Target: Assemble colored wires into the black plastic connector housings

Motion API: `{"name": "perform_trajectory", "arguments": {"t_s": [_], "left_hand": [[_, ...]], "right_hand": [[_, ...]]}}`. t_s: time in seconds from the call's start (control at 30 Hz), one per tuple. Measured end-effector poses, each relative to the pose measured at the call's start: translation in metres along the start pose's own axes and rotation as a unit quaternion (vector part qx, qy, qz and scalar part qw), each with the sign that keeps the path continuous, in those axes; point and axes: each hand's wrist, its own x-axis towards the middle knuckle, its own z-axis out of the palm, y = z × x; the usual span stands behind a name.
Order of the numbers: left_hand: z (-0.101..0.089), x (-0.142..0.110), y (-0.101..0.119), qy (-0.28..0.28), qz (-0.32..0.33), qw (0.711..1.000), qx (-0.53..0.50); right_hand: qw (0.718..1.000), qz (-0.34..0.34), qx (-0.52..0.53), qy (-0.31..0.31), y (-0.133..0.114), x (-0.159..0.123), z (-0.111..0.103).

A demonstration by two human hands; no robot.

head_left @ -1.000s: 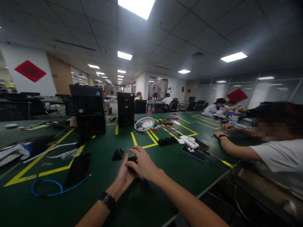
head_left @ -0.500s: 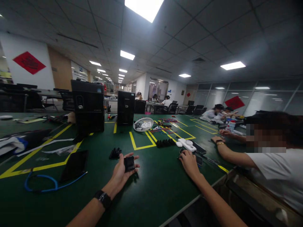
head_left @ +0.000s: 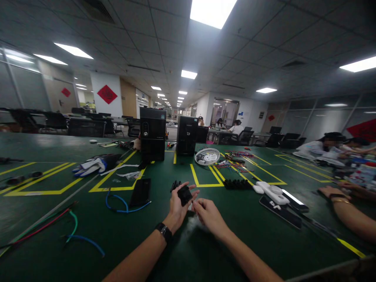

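Observation:
My left hand (head_left: 178,203), with a dark watch on its wrist, is closed round a small black block-shaped part (head_left: 185,194) held just above the green table (head_left: 205,250). My right hand (head_left: 209,213) sits close to the right of it, fingertips pinched together beside the part; whatever is in the pinch is too small to make out. More small black parts (head_left: 175,185) lie on the table just beyond my hands.
A blue cable (head_left: 119,203) and flat black panel (head_left: 140,192) lie to the left, coloured wires (head_left: 44,225) further left. Two black computer cases (head_left: 152,134), a white fan grille (head_left: 207,156), white devices (head_left: 272,192) and a dark phone (head_left: 280,212) sit beyond. Another person's forearm (head_left: 349,213) rests at right.
My right hand came back from the phone at the right to the black part in my left hand. The view swung to the left.

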Motion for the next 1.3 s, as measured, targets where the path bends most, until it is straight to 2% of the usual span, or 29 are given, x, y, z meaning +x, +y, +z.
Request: {"name": "perform_trajectory", "arguments": {"t_s": [0.17,0.5,0.6,0.73,0.8,0.93,1.03,1.13,1.2,1.3], "left_hand": [[0.004,-0.003,-0.001,-0.023,0.001,1.0,0.014],[0.009,-0.007,0.0,-0.043,0.024,0.998,0.027],[0.01,-0.009,0.003,-0.063,0.049,0.994,0.08],[0.01,-0.011,0.005,-0.092,0.123,0.971,0.182],[0.012,-0.011,0.002,-0.077,0.145,0.967,0.194],[0.014,-0.01,-0.004,-0.014,0.105,0.981,0.163],[0.01,-0.008,-0.001,-0.038,0.104,0.976,0.188],[0.004,-0.004,0.007,-0.073,0.138,0.954,0.256],[0.003,0.0,0.011,-0.055,0.162,0.948,0.267],[0.008,0.002,0.008,-0.006,0.178,0.962,0.207]], "right_hand": [[0.999,0.028,0.009,0.014,0.006,0.009,0.004],[0.999,0.041,0.016,0.002,0.007,0.007,0.005],[0.999,0.041,0.005,0.011,0.009,0.006,0.007],[0.999,0.05,0.004,0.006,0.009,0.006,0.009],[0.998,0.054,0.012,0.011,0.008,0.007,0.011],[0.998,0.049,0.033,0.035,0.011,0.01,0.017],[0.998,0.051,0.037,0.019,0.011,0.012,0.018],[0.998,0.064,0.017,-0.003,0.002,0.012,0.012],[0.998,0.058,-0.006,-0.011,-0.008,0.01,0.006],[0.999,0.012,-0.037,-0.004,-0.024,0.007,0.002]]}}
